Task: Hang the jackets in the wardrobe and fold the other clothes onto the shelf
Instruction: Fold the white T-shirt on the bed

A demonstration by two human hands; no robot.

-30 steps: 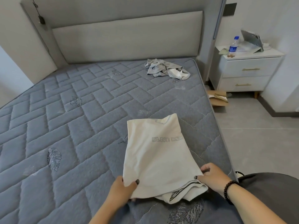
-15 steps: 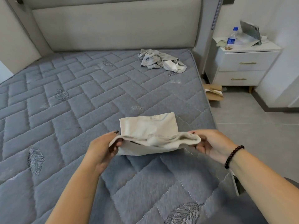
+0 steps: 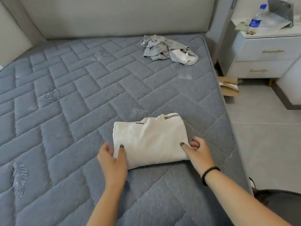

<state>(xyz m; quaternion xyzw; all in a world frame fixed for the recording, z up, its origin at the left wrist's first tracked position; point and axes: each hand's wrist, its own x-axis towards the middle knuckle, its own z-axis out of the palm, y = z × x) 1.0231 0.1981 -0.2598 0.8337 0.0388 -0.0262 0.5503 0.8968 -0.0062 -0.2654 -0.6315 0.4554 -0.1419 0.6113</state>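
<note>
both hands pinch the folded white garment (image 3: 149,141) on the mattress (image 3: 65,111): left hand (image 3: 112,158) at its 8 o'clock corner, right hand (image 3: 197,154) at 4 o'clock, fingers tucked beneath; black print unreadable

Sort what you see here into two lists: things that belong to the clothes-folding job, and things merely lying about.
Part of the job:
- folded white garment, pinched at its near corners by the left hand and right hand
- crumpled grey garment near the headboard, not yet folded

Just lying about:
- water bottle on the nightstand
- cardboard box on the floor
</note>
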